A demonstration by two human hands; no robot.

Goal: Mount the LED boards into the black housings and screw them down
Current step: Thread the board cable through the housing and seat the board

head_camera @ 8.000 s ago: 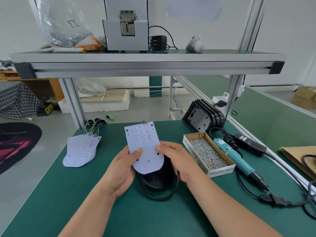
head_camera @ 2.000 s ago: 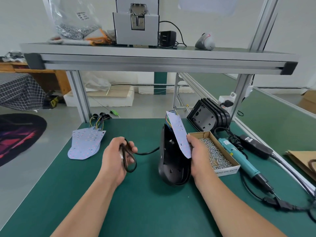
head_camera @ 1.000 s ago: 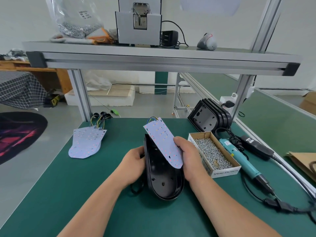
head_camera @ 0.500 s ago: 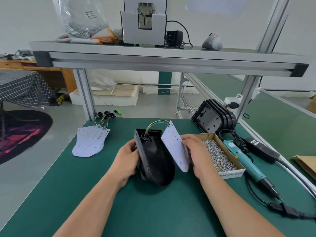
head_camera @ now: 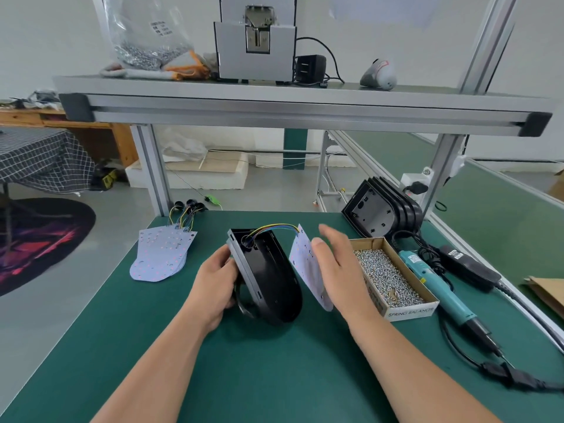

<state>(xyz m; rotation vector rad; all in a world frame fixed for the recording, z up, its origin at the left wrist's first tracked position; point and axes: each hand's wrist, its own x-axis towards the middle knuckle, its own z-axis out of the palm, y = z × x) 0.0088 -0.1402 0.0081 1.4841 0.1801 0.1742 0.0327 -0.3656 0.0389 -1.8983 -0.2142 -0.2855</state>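
1. At the centre of a green-matted bench (head_camera: pixel 274 377), a person's left hand (head_camera: pixel 213 288) grips a black housing (head_camera: pixel 268 279) from its back. Fingers are curled round the rim, and the housing is tipped up on its rounded edge with the open cavity facing 3 o'clock.
2. At 3 o'clock, just beside that open face, the right hand (head_camera: pixel 338 270) is spread wide with its fingers straight. The palm lies flat against the back of an LED board (head_camera: pixel 308 270) and the thumb rests at the board's upper edge. The board stands nearly upright, clear of the cavity and not yet seated.
3. Coloured wires (head_camera: pixel 274 228) arch from the board's top edge into a hole at the housing's 12 o'clock end.
4. The step in hand appears to be seating the board. The leads look threaded through, but the board is still outside the shell and no screw is in place.
5. The next move likely calls for swinging the board flat into the cavity and tucking the slack wire under it so nothing is pinched. The housing would then go down on its back with the screw holes lined up.
6. A box of screws (head_camera: pixel 393 279) sits at 3 o'clock beyond the right hand, with a teal electric screwdriver (head_camera: pixel 436 285) just past it. Empty housings (head_camera: pixel 378 215) lean stacked at 1 o'clock, and spare LED boards (head_camera: pixel 161 254) lie at 10 o'clock.
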